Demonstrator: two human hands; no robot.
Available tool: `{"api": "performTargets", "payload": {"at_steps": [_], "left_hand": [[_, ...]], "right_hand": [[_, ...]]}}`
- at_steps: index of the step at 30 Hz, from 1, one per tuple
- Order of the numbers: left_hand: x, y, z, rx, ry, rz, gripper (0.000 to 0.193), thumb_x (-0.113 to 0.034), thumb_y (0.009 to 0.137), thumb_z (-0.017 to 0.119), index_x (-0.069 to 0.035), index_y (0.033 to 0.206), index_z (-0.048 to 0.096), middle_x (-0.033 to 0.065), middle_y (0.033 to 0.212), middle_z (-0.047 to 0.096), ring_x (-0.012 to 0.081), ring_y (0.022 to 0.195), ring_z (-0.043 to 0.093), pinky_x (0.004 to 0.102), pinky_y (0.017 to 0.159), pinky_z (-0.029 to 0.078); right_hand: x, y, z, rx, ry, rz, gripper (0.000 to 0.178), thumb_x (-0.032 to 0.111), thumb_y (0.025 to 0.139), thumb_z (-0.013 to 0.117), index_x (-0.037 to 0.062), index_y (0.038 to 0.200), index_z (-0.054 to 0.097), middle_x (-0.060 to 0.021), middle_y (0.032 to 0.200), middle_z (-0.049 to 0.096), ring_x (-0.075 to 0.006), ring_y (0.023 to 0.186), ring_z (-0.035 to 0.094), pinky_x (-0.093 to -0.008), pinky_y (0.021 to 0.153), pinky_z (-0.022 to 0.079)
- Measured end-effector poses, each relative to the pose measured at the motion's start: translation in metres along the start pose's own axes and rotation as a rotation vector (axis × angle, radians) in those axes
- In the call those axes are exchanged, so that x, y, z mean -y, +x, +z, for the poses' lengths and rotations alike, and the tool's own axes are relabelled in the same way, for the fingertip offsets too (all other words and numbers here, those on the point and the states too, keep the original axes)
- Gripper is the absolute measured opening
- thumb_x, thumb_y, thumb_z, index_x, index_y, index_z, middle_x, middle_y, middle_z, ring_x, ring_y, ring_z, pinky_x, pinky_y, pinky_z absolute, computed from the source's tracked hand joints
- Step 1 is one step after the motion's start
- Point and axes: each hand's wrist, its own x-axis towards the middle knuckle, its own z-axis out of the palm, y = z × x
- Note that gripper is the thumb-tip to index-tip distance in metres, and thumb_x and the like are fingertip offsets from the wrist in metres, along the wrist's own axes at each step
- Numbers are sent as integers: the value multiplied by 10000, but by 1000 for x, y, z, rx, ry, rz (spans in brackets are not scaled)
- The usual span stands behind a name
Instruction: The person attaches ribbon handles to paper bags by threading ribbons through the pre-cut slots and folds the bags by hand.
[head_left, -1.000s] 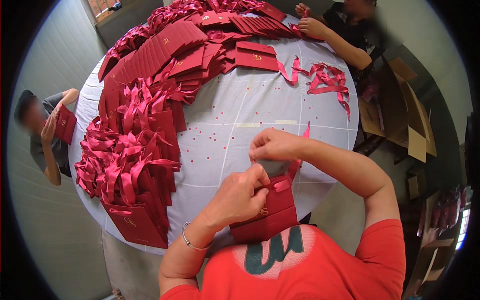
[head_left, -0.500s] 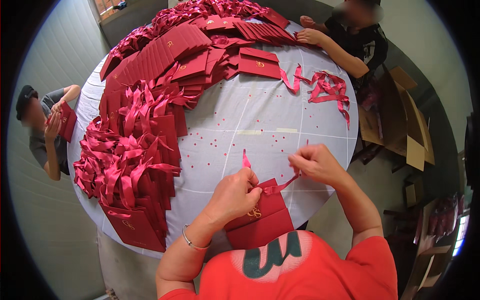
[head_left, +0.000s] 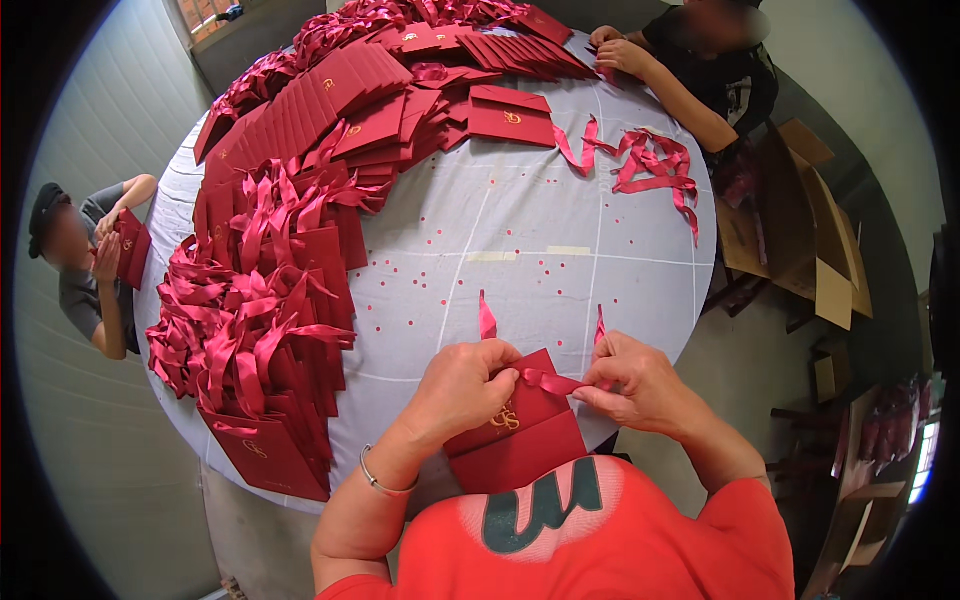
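Observation:
A flat red paper gift bag [head_left: 518,459] with gold print lies at the near table edge, against my red shirt. Over its far end a pink-red satin ribbon [head_left: 552,382] stretches between my hands. My left hand [head_left: 462,388] pinches the ribbon with thumb and fingers, and one loose end stands up beyond the knuckles. My right hand [head_left: 640,388] grips the ribbon beside the bag's right edge, with another end poking up above the fingers. Where the ribbon meets the bag is partly hidden by my fingers.
Stacked red bags with ribbon handles [head_left: 250,330] fill the table's left and far sides. Loose ribbons [head_left: 655,165] lie at the far right. Small red dots [head_left: 443,302] are scattered over the white tablecloth [head_left: 420,340]. Two people work across the table; cardboard boxes [head_left: 810,240] stand at right.
My right hand has come down toward the bag, bringing the ribbon lower and flatter. My left hand keeps its pinch nearly in place. The person at far right has shifted their hands slightly.

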Motion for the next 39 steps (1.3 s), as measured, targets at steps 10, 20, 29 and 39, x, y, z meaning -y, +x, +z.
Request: {"api": "performTargets", "payload": {"at_steps": [10,20,29,39], "left_hand": [[4,1,5,-60,71,-53,228,-177,761,610,-43,906,724,160,783,704,327,766,684,410,718,541],[4,2,4,-46,57,-96,248,-198,743,609,-60,909,732,162,797,710,330,775,686,410,728,546],[7,1,5,-54,102,-64,238,-153,757,643,-7,934,704,157,752,707,243,654,674,348,647,528],[6,-4,-12,-2,238,169,223,-34,787,566,10,988,650,181,798,704,268,753,695,341,714,529]], "right_hand": [[33,-3,-35,15,319,158,85,74,843,740,21,874,681,-24,701,634,-91,637,596,-261,557,440],[17,-7,-25,205,997,-56,76,-20,842,698,-29,916,707,-89,817,684,-140,750,602,-264,668,469],[7,-12,-23,194,1336,-206,331,-132,837,569,-90,1161,623,-232,1000,699,-266,815,698,-364,719,567],[23,22,-34,-443,132,-423,209,-70,784,694,8,977,691,-103,869,611,-170,737,565,-261,650,467]]}}
